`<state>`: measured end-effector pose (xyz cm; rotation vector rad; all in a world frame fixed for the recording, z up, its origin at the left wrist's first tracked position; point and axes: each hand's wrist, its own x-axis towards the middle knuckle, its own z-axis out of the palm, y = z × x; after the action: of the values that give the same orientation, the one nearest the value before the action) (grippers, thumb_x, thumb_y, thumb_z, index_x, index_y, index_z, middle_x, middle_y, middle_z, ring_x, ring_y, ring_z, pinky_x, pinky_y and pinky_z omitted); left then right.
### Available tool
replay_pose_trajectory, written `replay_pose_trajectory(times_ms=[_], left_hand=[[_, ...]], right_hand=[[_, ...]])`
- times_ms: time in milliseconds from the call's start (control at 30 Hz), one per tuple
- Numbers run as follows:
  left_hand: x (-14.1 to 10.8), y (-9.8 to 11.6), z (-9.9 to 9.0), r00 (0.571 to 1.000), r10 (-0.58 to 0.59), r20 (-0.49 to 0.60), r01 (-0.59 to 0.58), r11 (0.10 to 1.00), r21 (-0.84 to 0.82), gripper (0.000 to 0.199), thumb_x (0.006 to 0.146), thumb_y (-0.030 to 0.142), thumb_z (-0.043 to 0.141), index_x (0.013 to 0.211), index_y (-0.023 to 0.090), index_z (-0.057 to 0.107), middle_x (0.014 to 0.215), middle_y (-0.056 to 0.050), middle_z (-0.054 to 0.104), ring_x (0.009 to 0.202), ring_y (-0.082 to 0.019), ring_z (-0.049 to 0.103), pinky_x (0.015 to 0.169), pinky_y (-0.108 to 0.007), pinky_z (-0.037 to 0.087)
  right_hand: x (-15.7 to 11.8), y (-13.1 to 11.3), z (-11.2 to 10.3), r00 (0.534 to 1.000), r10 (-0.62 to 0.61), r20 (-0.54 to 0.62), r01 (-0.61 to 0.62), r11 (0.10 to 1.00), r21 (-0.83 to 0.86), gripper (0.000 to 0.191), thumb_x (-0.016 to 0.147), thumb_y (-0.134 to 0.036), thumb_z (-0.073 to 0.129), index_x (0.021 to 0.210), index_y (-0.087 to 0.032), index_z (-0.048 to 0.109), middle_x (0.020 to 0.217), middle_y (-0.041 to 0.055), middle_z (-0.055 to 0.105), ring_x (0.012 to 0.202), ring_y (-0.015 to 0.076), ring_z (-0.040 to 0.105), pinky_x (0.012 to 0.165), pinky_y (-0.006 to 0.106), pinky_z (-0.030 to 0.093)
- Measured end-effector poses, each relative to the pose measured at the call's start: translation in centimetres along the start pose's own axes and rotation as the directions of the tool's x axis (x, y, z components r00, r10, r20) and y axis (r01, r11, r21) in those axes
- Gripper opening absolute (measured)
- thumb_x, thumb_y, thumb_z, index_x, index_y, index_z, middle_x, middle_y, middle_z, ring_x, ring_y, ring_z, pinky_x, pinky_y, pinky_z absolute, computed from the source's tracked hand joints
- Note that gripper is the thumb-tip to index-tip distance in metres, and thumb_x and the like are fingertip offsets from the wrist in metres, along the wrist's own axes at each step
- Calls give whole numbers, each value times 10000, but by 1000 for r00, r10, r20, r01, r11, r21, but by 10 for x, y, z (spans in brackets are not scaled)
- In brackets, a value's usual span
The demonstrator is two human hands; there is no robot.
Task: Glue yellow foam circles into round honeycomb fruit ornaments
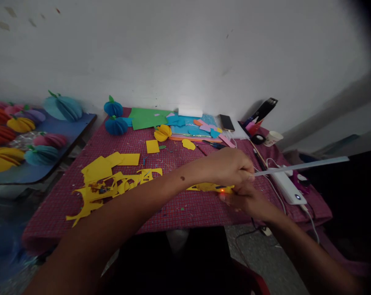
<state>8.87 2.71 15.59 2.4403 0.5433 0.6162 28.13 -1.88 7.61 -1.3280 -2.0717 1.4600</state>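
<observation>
My left hand (234,166) reaches across to the right, its fingers closed on a long whitish glue stick (302,167). The stick points out to the right, over a white power strip. Just beneath, my right hand (249,199) is wrapped round a yellow glue gun (208,187) with a small orange-red light glowing on it. The two hands touch or nearly touch, and they cover the middle of the gun. Whether the stick sits inside the gun is hidden. Both are held over the table's front right part.
Yellow paper scraps (121,184) and yellow squares (98,168) lie on the checked tablecloth (170,209). A small yellow paper pumpkin (163,133), blue ones (116,125), a phone (227,122), a paper cup (273,138) and the power strip (288,186) with cables stand around. More paper pumpkins (63,107) fill a blue table.
</observation>
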Motion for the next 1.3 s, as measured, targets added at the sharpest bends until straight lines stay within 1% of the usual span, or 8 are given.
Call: replay_pose_trajectory(times_ms=[200,400,567,900,1033,1133,1233,1300], left_hand=[[10,-1,3,998,-57,-24,56,998,-24,161,902,193,630,824,130,756,811,-44,743,754,-151,632,696,-304,429],[14,-6,9,995,-81,-61,79,996,-32,117,852,209,697,748,157,704,784,-19,719,719,-147,624,653,-299,429],[13,-3,9,992,-105,-70,103,994,-24,172,844,205,698,690,177,629,743,2,689,691,-133,598,609,-292,400],[10,-4,10,990,-138,-43,136,990,-37,142,819,226,691,715,175,611,748,-5,665,680,-133,560,585,-293,370],[6,-6,13,991,-112,-66,104,988,-117,150,818,220,689,703,169,606,736,-2,649,674,-124,554,586,-287,378],[0,-6,12,993,-83,-78,64,973,-224,120,829,251,684,761,163,640,779,-8,667,704,-122,575,614,-273,406],[-12,-9,6,983,-98,-155,48,954,-297,159,859,328,681,875,170,683,862,-21,703,757,-129,609,647,-264,436],[-25,-15,2,950,-174,-260,90,948,-305,189,892,359,653,883,174,692,846,-20,705,750,-128,609,649,-258,441]], right_hand=[[-1,4,-3,999,4,-34,-3,1000,18,325,871,-476,730,725,-221,594,588,-23,537,508,130,465,476,267,346],[-3,0,-4,999,16,-34,-16,1000,6,396,858,-525,731,658,-221,576,562,-17,520,504,137,461,470,275,354],[-3,1,-4,999,34,-33,-33,999,28,380,844,-525,744,688,-211,597,566,-23,508,504,126,437,468,262,338],[-2,3,-2,1000,5,-10,-4,999,33,362,851,-490,734,687,-194,604,569,-27,499,504,106,413,452,233,327],[-3,-7,0,1000,0,-27,-1,1000,-23,409,858,-508,718,636,-200,565,565,-26,475,506,105,384,443,236,327],[-3,-15,-1,999,-30,-44,29,999,-22,375,852,-536,711,713,-201,613,620,-18,503,537,115,395,473,248,364],[-4,-17,-4,999,-34,-30,32,998,-50,352,879,-544,677,796,-203,646,646,-15,519,564,129,425,503,258,382],[-4,-15,-5,999,-30,-19,28,996,-90,347,906,-531,650,795,-204,630,642,-21,509,568,130,431,507,254,365]])
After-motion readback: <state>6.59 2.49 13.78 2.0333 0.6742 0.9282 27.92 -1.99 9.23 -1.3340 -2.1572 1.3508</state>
